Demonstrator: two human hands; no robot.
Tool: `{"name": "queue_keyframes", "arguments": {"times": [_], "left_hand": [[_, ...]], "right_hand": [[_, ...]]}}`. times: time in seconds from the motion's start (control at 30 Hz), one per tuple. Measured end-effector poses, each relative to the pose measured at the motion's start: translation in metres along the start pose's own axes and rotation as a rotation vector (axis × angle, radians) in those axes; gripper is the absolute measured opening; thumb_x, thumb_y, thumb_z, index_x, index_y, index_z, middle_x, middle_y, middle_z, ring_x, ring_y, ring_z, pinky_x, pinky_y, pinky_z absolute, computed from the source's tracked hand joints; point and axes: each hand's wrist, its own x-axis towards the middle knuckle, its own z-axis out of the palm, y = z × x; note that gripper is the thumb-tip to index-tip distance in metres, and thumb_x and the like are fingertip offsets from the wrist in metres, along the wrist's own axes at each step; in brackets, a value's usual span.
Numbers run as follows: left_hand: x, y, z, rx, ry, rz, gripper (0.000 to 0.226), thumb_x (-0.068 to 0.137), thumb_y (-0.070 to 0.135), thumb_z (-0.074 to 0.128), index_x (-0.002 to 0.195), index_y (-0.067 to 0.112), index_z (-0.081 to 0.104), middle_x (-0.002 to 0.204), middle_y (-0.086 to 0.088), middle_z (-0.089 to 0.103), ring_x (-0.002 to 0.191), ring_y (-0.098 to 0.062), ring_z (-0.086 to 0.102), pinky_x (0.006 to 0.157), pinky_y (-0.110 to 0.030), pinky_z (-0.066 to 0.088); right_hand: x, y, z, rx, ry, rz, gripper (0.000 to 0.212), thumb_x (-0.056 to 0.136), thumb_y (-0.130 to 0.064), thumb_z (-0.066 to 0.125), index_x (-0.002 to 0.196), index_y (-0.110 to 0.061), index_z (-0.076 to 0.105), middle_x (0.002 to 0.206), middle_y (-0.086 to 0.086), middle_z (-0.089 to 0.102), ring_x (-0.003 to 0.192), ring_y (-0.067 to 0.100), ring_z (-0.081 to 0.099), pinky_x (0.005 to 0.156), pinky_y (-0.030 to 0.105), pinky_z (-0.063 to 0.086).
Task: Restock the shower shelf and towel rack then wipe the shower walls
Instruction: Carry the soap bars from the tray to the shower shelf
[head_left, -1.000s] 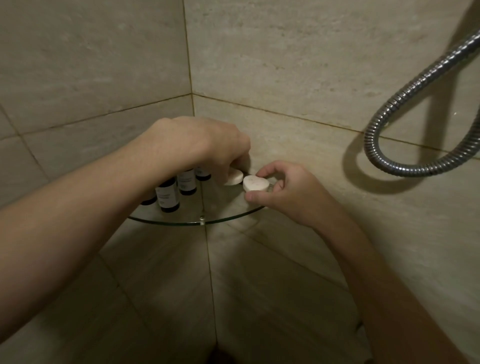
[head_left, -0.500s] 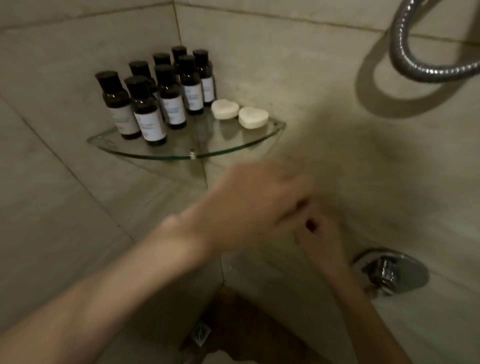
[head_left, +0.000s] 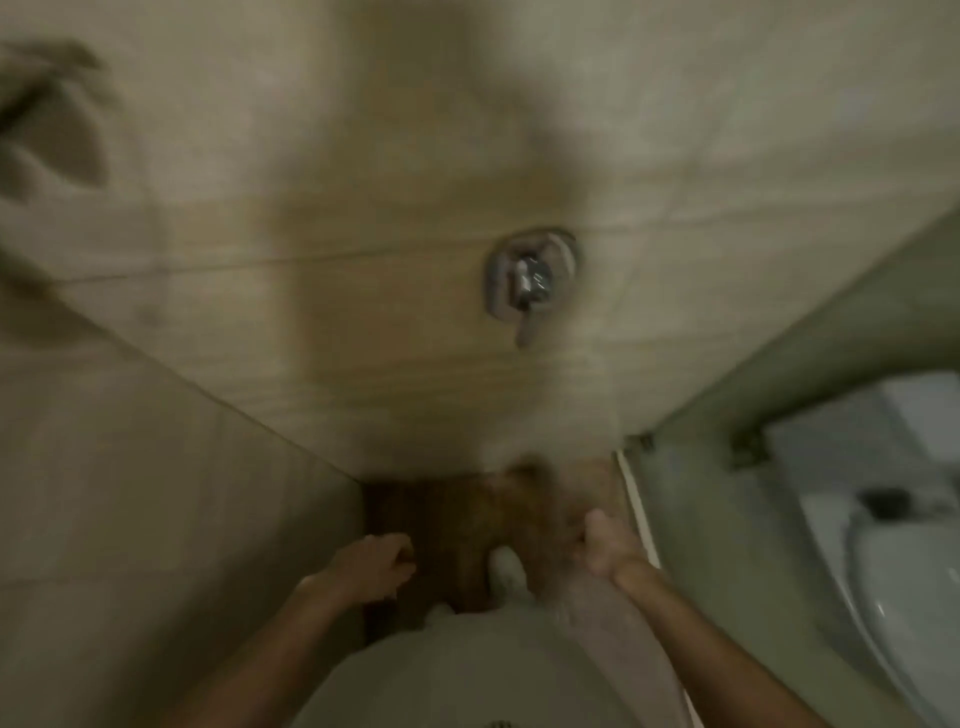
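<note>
The picture is blurred and looks steeply down the beige tiled shower wall (head_left: 363, 322). The glass shelf, bottles and soaps are out of view. My left hand (head_left: 379, 564) hangs low over the brown floor (head_left: 457, 519), its fingers loosely curled with nothing in them. My right hand (head_left: 608, 551) hangs at the same height near the door edge, fingers relaxed and empty. Neither hand touches the wall.
A chrome shower valve (head_left: 530, 280) with a lever sticks out of the wall ahead. A glass shower door (head_left: 727, 519) stands at the right, with a white basin (head_left: 909, 597) beyond it. A white shoe tip (head_left: 506, 569) shows between my hands.
Both hands let go of the heart-shaped soaps on the shelf and dropped to my sides. The view swung down and to the right, so the shelf and hose left the picture.
</note>
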Motion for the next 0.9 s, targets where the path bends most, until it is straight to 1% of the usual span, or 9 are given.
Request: {"name": "queue_keyframes", "arguments": {"times": [0.13, 0.2, 0.3, 0.37, 0.43, 0.5, 0.67, 0.8, 0.9], "left_hand": [[0.014, -0.025, 0.044, -0.031, -0.074, 0.109, 0.009, 0.098, 0.038, 0.052, 0.092, 0.037, 0.058, 0.102, 0.01, 0.068, 0.094, -0.008, 0.065, 0.082, -0.026, 0.052], [0.016, -0.04, 0.066, -0.041, -0.088, 0.175, 0.008, 0.098, 0.034, 0.055, 0.098, 0.034, 0.064, 0.102, 0.012, 0.068, 0.095, -0.005, 0.064, 0.085, -0.023, 0.052], [0.013, -0.064, 0.093, -0.048, -0.09, 0.219, 0.009, 0.097, 0.014, 0.061, 0.101, 0.015, 0.069, 0.095, 0.005, 0.065, 0.091, -0.01, 0.062, 0.076, -0.006, 0.043], [0.006, -0.081, 0.111, -0.044, -0.111, 0.174, 0.018, 0.098, 0.003, 0.056, 0.087, 0.011, 0.066, 0.084, -0.002, 0.063, 0.083, -0.018, 0.06, 0.071, -0.011, 0.044], [-0.002, -0.096, 0.126, -0.024, -0.133, 0.072, 0.027, 0.102, 0.003, 0.049, 0.08, 0.014, 0.061, 0.078, -0.008, 0.061, 0.073, -0.022, 0.057, 0.067, -0.032, 0.049], [-0.011, -0.097, 0.137, -0.002, -0.154, 0.016, 0.023, 0.103, 0.008, 0.048, 0.085, 0.014, 0.061, 0.083, -0.013, 0.064, 0.071, -0.023, 0.057, 0.061, -0.031, 0.046], [-0.007, -0.059, 0.152, 0.039, -0.229, 0.052, 0.021, 0.099, 0.004, 0.054, 0.083, 0.011, 0.064, 0.086, -0.018, 0.07, 0.074, -0.026, 0.062, 0.066, -0.033, 0.049], [0.003, 0.01, 0.168, 0.22, -0.25, 0.163, 0.015, 0.1, 0.018, 0.056, 0.103, 0.01, 0.067, 0.095, -0.009, 0.069, 0.082, -0.022, 0.066, 0.068, -0.034, 0.052], [-0.009, 0.086, 0.191, 0.252, -0.212, 0.31, 0.015, 0.101, 0.024, 0.054, 0.104, 0.018, 0.066, 0.093, -0.005, 0.069, 0.082, -0.02, 0.066, 0.071, -0.034, 0.054]], "right_hand": [[-0.038, 0.057, 0.065, 0.352, 0.075, 0.265, 0.033, 0.092, -0.025, 0.066, 0.12, -0.009, 0.063, 0.104, 0.01, 0.069, 0.091, 0.023, 0.064, 0.073, 0.026, 0.047], [-0.07, 0.07, 0.097, 0.502, 0.142, 0.406, 0.031, 0.094, -0.02, 0.064, 0.122, -0.007, 0.063, 0.102, 0.016, 0.07, 0.082, 0.023, 0.061, 0.069, 0.024, 0.046], [-0.122, 0.09, 0.16, 0.606, 0.137, 0.564, 0.031, 0.096, -0.019, 0.063, 0.124, -0.007, 0.062, 0.109, 0.019, 0.071, 0.09, 0.027, 0.065, 0.078, 0.029, 0.048], [-0.161, 0.102, 0.208, 0.652, 0.115, 0.648, 0.03, 0.095, -0.021, 0.064, 0.123, -0.01, 0.061, 0.116, 0.017, 0.068, 0.106, 0.03, 0.064, 0.092, 0.033, 0.049], [-0.196, 0.116, 0.257, 0.694, 0.084, 0.706, 0.036, 0.094, -0.026, 0.066, 0.127, -0.011, 0.062, 0.126, 0.015, 0.065, 0.116, 0.031, 0.061, 0.1, 0.035, 0.048], [-0.228, 0.128, 0.302, 0.758, 0.079, 0.784, 0.04, 0.093, -0.031, 0.068, 0.127, -0.011, 0.062, 0.126, 0.014, 0.066, 0.115, 0.029, 0.062, 0.098, 0.034, 0.049], [-0.296, 0.132, 0.39, 0.981, 0.14, 0.95, 0.032, 0.091, -0.025, 0.069, 0.12, -0.011, 0.066, 0.114, 0.013, 0.072, 0.102, 0.028, 0.068, 0.085, 0.028, 0.051], [-0.326, 0.127, 0.464, 1.238, 0.154, 1.032, 0.028, 0.089, -0.023, 0.067, 0.114, -0.01, 0.071, 0.105, 0.012, 0.073, 0.094, 0.029, 0.07, 0.087, 0.042, 0.059], [-0.349, 0.112, 0.497, 1.371, 0.15, 1.045, 0.029, 0.089, -0.027, 0.065, 0.113, -0.012, 0.072, 0.099, 0.007, 0.074, 0.085, 0.022, 0.071, 0.078, 0.035, 0.061]]}}
